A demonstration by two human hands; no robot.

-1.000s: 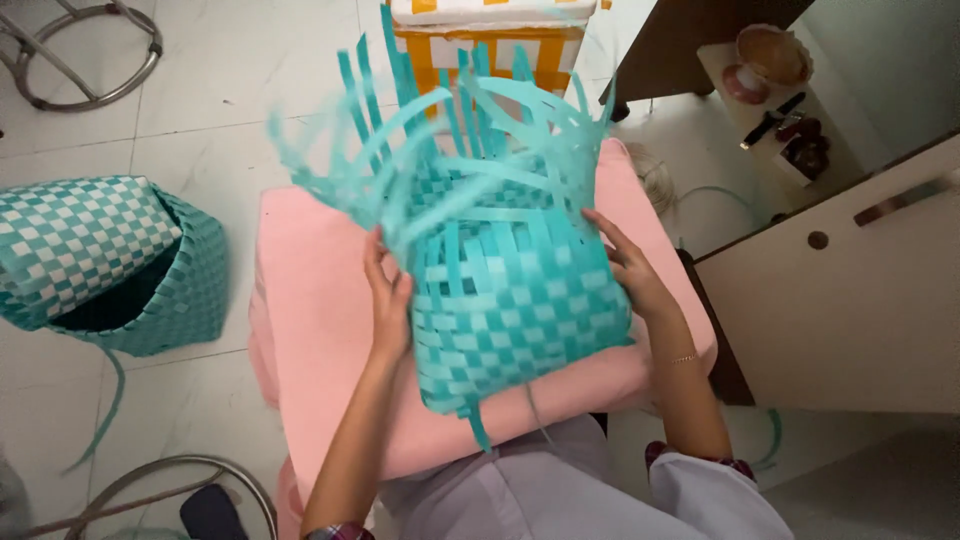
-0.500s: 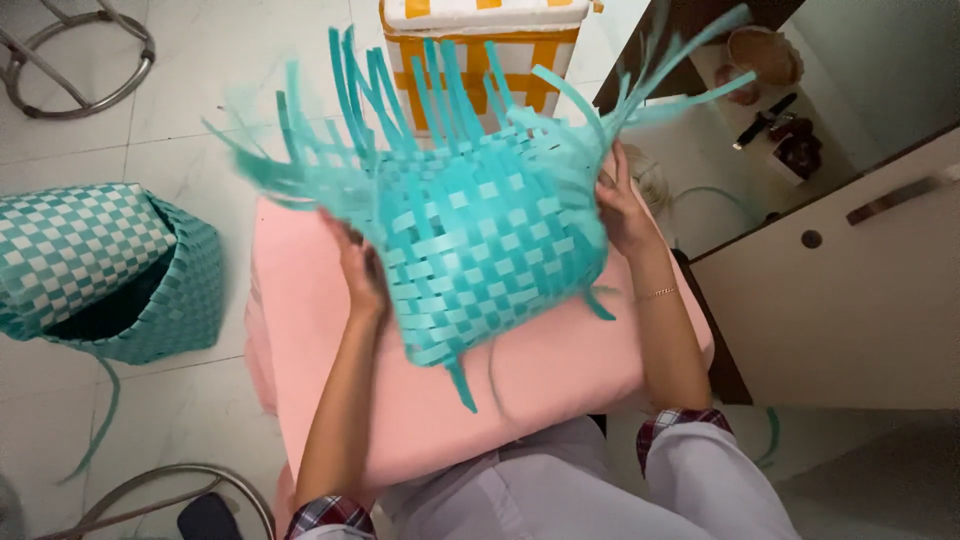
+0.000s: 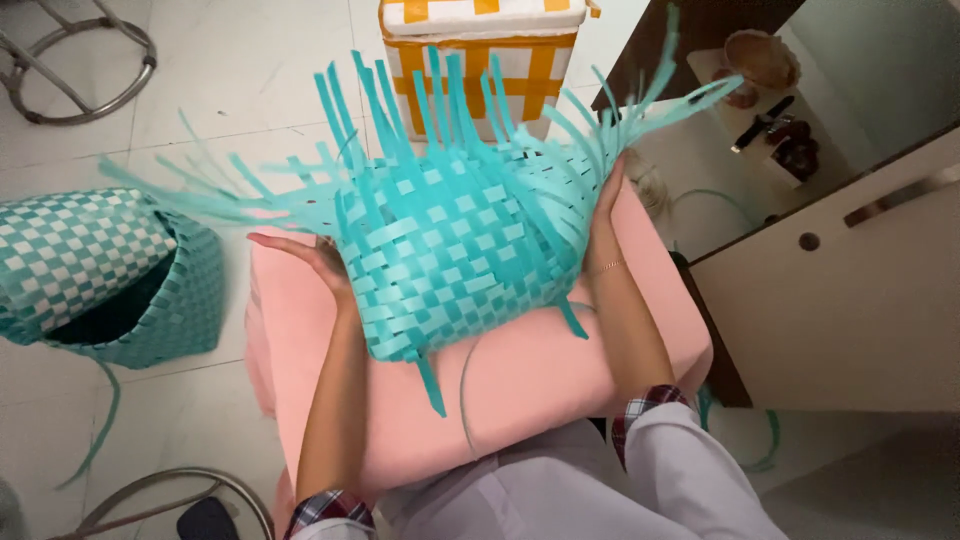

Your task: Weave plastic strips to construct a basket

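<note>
Both hands, left hand (image 3: 318, 262) and right hand (image 3: 603, 222), held a half-woven teal basket (image 3: 455, 255) above a pink cushion (image 3: 520, 375), loose strips (image 3: 420, 105) sticking upward.

Half-woven turquoise strip basket (image 3: 455, 265), loose ends splayed upward, tilted over pink cushion (image 3: 520, 385).
</note>
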